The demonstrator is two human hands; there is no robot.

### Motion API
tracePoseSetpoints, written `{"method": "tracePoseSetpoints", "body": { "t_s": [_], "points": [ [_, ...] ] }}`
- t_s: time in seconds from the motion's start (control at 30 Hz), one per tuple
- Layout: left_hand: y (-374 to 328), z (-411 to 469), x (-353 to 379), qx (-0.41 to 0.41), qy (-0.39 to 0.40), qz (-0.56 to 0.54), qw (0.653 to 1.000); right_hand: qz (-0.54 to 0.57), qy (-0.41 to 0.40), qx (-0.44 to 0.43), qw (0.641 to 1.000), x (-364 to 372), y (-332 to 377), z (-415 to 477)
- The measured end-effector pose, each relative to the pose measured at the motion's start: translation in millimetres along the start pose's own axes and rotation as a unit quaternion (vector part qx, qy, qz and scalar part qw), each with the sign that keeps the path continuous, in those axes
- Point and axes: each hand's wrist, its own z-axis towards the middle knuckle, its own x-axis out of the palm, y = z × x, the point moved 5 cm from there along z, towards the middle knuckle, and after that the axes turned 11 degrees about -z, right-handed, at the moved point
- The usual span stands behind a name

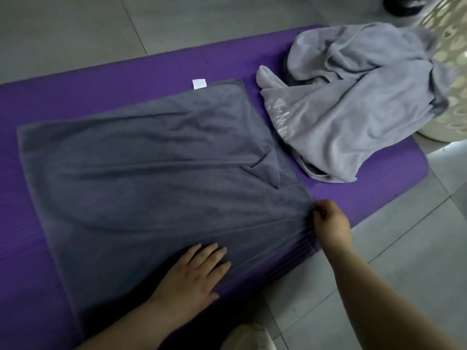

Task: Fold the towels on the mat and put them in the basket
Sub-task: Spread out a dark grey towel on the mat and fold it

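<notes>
Dark grey towel [151, 178] lies spread flat on the mat [126, 72]. Long axis runs along the mat's length, slightly skewed. White label [199, 84] sits at its far edge. Left hand [192, 276] presses flat on the near edge, fingers straight, released. Right hand [331, 218] pinches the towel's near right corner, fingers clenched on cloth. Crumpled light grey towels [353, 109] sit at the mat's right end, beside the basket [454, 72].

dark grey towel [141, 178]: soft terry cloth, matt, lightly creased
label [199, 84]: small white fabric tag, smooth
light grey towels [353, 102]: plush cloth, matt, crumpled
mat [75, 97]: purple foam, matt, finely ribbed
basket [452, 72]: cream plastic, perforated, slight sheen
floor [75, 29]: grey tiles, smooth, dull gloss
</notes>
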Motion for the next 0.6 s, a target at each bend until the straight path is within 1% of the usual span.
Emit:
{"method": "tracePoseSetpoints", "body": {
  "t_s": [0.03,0.07,0.1,0.13,0.17,0.2,0.23,0.27,0.3,0.33,0.37,0.4,0.43,0.5,0.6],
  "points": [
    [0.6,0.0,-3.4,0.006,0.001,-0.004,1.000,-0.052,0.003,-0.017,0.999,-2.4,3.5,-0.1],
    [1.3,0.2,-6.9,0.003,0.003,-0.012,1.000,-0.101,-0.011,-0.031,0.994,-6.6,6.8,0.3],
    [3.4,0.2,-9.7,-0.007,0.004,-0.024,1.000,-0.136,-0.048,-0.044,0.989,-12.9,9.4,1.4],
    [4.6,1.3,-13.5,-0.010,0.000,-0.035,0.999,-0.158,-0.093,-0.080,0.980,-18.6,12.1,2.3],
    [4.5,3.2,-17.7,-0.009,-0.019,-0.047,0.999,-0.165,-0.129,-0.118,0.971,-20.6,14.5,-0.4],
    [5.2,5.5,-22.1,-0.011,-0.042,-0.062,0.997,-0.174,-0.155,-0.176,0.956,-20.5,18.2,-6.4],
    [8.1,8.1,-26.6,-0.023,-0.055,-0.080,0.995,-0.195,-0.159,-0.249,0.935,-17.8,24.5,-14.6],
    [11.1,10.5,-29.6,-0.031,-0.070,-0.091,0.993,-0.209,-0.139,-0.312,0.916,-9.9,29.2,-23.4],
    [14.1,12.0,-33.3,-0.039,-0.080,-0.098,0.991,-0.228,-0.104,-0.353,0.901,-1.8,32.5,-30.9],
    [18.1,12.6,-37.3,-0.051,-0.085,-0.104,0.990,-0.246,-0.062,-0.375,0.892,4.6,35.1,-35.9],
    [21.5,12.8,-40.9,-0.056,-0.092,-0.105,0.989,-0.267,-0.001,-0.382,0.885,11.3,35.1,-38.2],
    [25.3,12.7,-45.4,-0.065,-0.100,-0.106,0.987,-0.284,0.034,-0.395,0.873,15.3,33.0,-38.3],
    [29.2,12.7,-48.5,-0.075,-0.101,-0.103,0.987,-0.301,0.038,-0.413,0.859,15.8,29.6,-36.7],
    [30.0,12.8,-54.0,-0.070,-0.092,-0.082,0.990,-0.310,-0.004,-0.448,0.839,11.0,24.0,-29.0],
    [27.5,10.6,-63.9,-0.012,-0.055,-0.033,0.998,-0.286,-0.038,-0.437,0.852,-1.1,31.7,-18.3]
  ]
}}
